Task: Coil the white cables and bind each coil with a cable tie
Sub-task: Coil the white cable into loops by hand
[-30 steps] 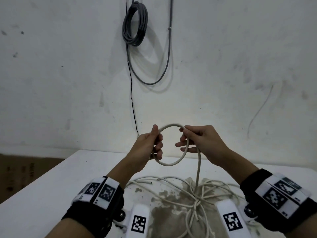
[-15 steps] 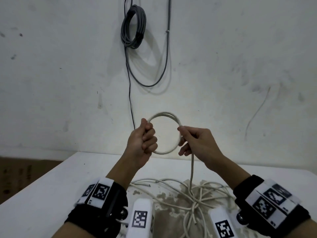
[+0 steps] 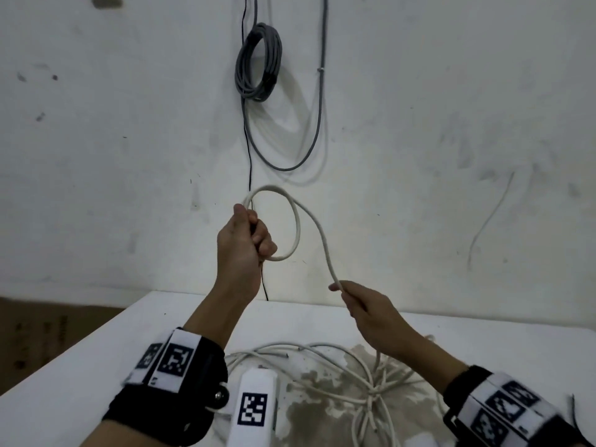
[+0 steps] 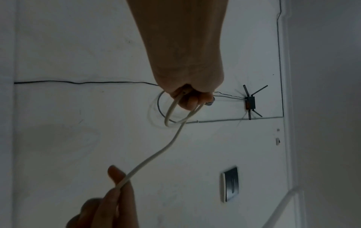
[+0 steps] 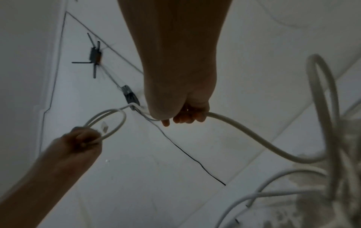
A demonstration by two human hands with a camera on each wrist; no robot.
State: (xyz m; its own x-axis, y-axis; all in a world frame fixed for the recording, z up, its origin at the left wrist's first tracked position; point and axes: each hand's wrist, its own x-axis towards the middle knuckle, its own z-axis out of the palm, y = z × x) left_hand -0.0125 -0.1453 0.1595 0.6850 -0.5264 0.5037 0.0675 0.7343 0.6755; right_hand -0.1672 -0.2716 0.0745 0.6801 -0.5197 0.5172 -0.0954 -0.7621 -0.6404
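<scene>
White cable, first loops in hand

White fills most of what we see: the far wall (image 3: 419, 108), scuffed and bare apart from a grey cable bundle (image 3: 258, 62) hung high at the middle, and below it the table (image 3: 80, 366), whose near centre is stained. On that stain lies the loose heap of cable (image 3: 364, 379) — tangled strands crossing one another, with no tie on any of them that we can make out.

We are early in the coiling, by our reading. Our left hand (image 3: 243, 240) is raised above the far table edge, fingers curled tight round a small coil (image 3: 292, 221); the right wrist view shows about two turns gathered there. From the coil's top the white cable (image 3: 324, 250) runs down and to the right into our right hand (image 3: 364, 304), which pinches it between thumb and fingers, lower and nearer than the left. Behind that hand the cable drops to the heap.

To do this step well we should let the cable slide through the right-hand pinch, then carry the next length up to the left fist in a turn matching the ones already held. A slight roll between the right fingers would let each turn lie flat rather than twist into a figure eight. The knotted heap may snag — we should lift slack gently, not jerk.

No cable tie is visible to us.
</scene>
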